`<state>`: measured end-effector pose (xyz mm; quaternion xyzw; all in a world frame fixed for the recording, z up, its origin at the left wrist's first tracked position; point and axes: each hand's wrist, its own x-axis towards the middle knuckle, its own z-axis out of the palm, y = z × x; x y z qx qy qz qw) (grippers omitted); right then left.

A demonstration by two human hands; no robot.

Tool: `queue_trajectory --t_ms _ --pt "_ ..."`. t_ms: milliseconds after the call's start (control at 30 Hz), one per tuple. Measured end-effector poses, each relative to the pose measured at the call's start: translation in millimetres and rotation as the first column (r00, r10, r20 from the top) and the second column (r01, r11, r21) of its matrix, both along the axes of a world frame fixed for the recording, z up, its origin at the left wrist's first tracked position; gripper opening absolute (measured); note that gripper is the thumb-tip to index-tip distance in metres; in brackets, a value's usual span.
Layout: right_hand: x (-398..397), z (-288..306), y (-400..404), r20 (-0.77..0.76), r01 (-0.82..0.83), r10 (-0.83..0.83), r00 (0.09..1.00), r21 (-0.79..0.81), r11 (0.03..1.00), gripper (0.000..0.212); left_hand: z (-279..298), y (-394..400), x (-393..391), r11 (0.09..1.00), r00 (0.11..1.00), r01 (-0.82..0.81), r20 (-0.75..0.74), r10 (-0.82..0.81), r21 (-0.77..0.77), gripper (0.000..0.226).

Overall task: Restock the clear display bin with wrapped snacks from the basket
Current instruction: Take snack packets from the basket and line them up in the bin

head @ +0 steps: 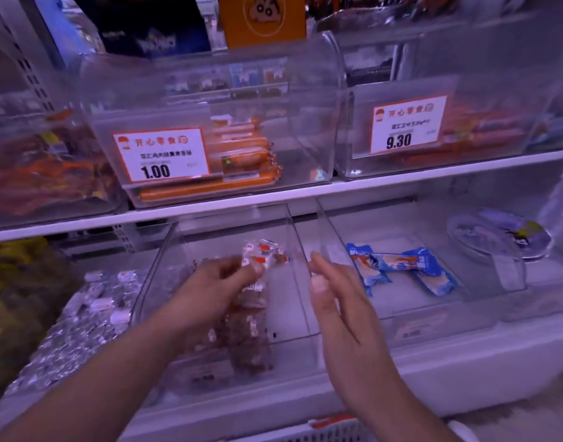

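Note:
The clear display bin (292,228) sits on the lower shelf, in the middle. My left hand (216,282) reaches into it and pinches the top of a wrapped snack (264,252) with a red and white end. More reddish-brown wrapped snacks (248,339) lie piled in the bin under and in front of that hand. My right hand (331,288) hovers over the bin's right wall with straight fingers and holds nothing. A white basket (334,433) shows only its rim at the bottom edge.
To the right, another clear bin (401,301) holds blue wrapped snacks (401,269). Silver wrapped packs (82,320) fill the left bin. The upper shelf (273,196) carries bins of orange sausages (241,161) with price tags 1.00 and 9.30.

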<state>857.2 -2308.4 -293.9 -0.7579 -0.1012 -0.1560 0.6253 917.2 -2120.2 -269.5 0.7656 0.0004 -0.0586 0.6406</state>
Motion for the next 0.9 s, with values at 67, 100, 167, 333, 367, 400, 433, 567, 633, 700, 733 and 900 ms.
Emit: queue_trajectory --t_ms 67,100,167,333,367,400,433,567,633,700,733,900 --pt "6 -2 -9 -0.003 0.099 -0.099 0.995 0.018 0.995 0.047 -11 10 39 0.902 0.971 -0.02 0.225 -0.086 0.431 0.018" --pt "10 -7 -12 -0.014 0.095 -0.096 0.995 -0.017 0.995 0.046 -17 12 60 0.781 0.946 -0.008 0.259 -0.197 0.624 0.03" --pt "15 -13 -11 -0.028 0.088 -0.093 0.995 -0.142 0.986 0.057 -30 10 98 0.471 0.911 0.048 0.155 -0.383 0.881 0.065" --pt "21 -32 -6 -0.033 0.06 -0.081 0.996 -0.411 0.91 0.052 -58 -10 158 0.182 0.831 0.119 0.002 -0.557 0.976 0.077" --pt "21 -34 -7 -0.025 0.063 -0.081 0.996 -0.417 0.907 0.053 -62 -11 163 0.209 0.833 0.125 0.012 -0.553 0.97 0.076" --pt "21 -36 -8 -0.028 0.065 -0.083 0.996 -0.405 0.912 0.053 -65 -10 166 0.233 0.838 0.131 0.018 -0.546 0.964 0.077" --pt "22 -35 -8 -0.041 0.072 -0.095 0.995 -0.384 0.92 0.051 -70 -8 168 0.243 0.839 0.139 0.016 -0.545 0.96 0.079" --pt "24 -35 -3 -0.104 0.054 -0.094 0.99 -0.336 0.94 0.072 -90 2 165 0.036 0.786 0.005 0.018 -0.618 0.999 0.088" --pt "22 -38 1 -0.104 0.048 -0.089 0.991 -0.341 0.939 0.061 -90 7 162 -0.064 0.771 -0.117 0.05 -0.635 0.991 0.088" --pt "21 -39 3 -0.109 0.051 -0.094 0.99 -0.346 0.937 0.051 -83 11 161 -0.116 0.796 -0.109 0.017 -0.605 0.987 0.096" --pt "21 -39 3 -0.112 0.05 -0.095 0.989 -0.351 0.935 0.051 -81 12 160 -0.144 0.806 -0.095 -0.008 -0.591 0.985 0.1" --pt "20 -39 3 -0.148 0.014 -0.071 0.986 -0.355 0.935 0.058 -77 17 150 -0.038 0.812 -0.034 0.005 -0.584 0.999 0.086"
